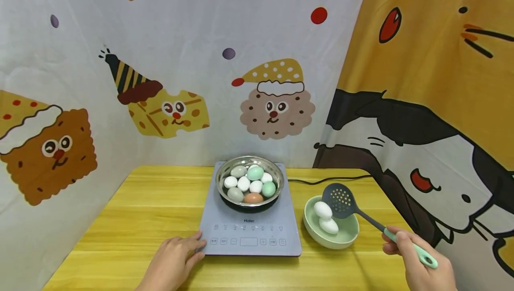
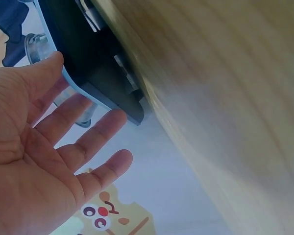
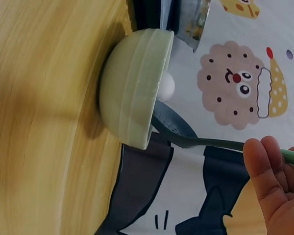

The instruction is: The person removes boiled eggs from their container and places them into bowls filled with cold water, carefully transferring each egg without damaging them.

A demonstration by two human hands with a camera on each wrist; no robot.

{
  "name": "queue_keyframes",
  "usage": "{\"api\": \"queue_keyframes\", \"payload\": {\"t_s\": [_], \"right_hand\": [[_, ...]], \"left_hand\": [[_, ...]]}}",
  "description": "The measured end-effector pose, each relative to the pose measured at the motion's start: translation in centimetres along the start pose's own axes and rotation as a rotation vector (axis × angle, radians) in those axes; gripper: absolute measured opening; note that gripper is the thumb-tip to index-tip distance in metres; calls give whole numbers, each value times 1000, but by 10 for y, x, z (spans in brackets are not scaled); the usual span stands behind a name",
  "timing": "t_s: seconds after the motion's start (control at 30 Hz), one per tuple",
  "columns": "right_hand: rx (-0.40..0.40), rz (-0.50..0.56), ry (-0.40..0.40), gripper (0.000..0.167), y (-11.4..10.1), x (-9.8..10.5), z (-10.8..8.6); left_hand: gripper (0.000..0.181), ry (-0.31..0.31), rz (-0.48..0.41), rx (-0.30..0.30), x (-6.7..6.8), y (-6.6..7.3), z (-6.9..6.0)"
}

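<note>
2 white eggs [image 1: 328, 226] are cradled in the green bowl [image 1: 349, 238], 1 set just behind the other, and the bowl itself is placed between the right edge of the induction cooker [image 1: 253, 233] and the right edge of the table [image 1: 132, 224]. Now to the skimmer [image 1: 337, 201]: its dark, perforated head is tilted at the bowl's back right rim, just beside the rear egg, though whether egg or rim is touched cannot be told. The mint handle is gripped in the right hand [image 1: 421, 259], fingers curled around it in a narrow hold. Across on the other side, the cooker's front left corner is met by the left hand [image 1: 172, 255], fingers loosely extended, the grip wide. Towards the cooker's back edge a steel bowl [image 1: 278, 179] is carried, heaped with eggs in white, green and grey, 1 brown among them at the front, while a black cable [image 1: 329, 179] is stretched towards the table's back right corner
</note>
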State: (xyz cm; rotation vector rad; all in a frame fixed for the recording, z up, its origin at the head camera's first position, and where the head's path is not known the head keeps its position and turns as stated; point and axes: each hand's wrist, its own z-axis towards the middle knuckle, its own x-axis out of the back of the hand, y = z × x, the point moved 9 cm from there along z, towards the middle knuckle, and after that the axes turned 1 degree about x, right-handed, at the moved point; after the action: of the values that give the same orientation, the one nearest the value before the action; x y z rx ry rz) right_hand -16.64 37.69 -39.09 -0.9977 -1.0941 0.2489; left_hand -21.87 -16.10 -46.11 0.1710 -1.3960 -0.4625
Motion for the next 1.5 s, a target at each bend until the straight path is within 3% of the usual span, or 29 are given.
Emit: {"api": "queue_keyframes", "payload": {"t_s": [0.17, 0.33, 0.43, 0.5, 0.6, 0.67, 0.77, 0.87, 1.17, 1.5], "right_hand": [[77, -51, 34, 46, -11, -2, -8], [248, -51, 131, 31, -28, -4, -23], [459, -84, 189, 19, -42, -4, -34], [651, -105, 223, 12, -52, -4, -43], [936, -144, 247, 13, -62, -8, -56], [1072, -168, 250, 16, -65, -12, -62], [1185, -195, 257, 37, -67, -19, -67], [1240, -212, 260, 49, -69, -24, -70], [1356, -274, 139, 43, -70, -34, -77], [1336, -269, 159, 43, -69, -34, -78]], "left_hand": [[28, 4, 9, -3, -1, 0, -1], [28, 7, 7, -2, -1, -1, -1], [28, -2, 5, 5, -2, -1, -1], [28, -7, 4, 7, -2, -1, 0], [27, -8, 4, 5, -2, -1, 0], [27, -6, 5, 5, -1, -1, 0], [27, -2, 4, 4, -1, 0, 0], [27, 5, 5, 2, 0, 0, 0], [27, 14, 10, -5, 0, 0, 1], [27, 18, 8, -7, 0, 0, 0]]}}
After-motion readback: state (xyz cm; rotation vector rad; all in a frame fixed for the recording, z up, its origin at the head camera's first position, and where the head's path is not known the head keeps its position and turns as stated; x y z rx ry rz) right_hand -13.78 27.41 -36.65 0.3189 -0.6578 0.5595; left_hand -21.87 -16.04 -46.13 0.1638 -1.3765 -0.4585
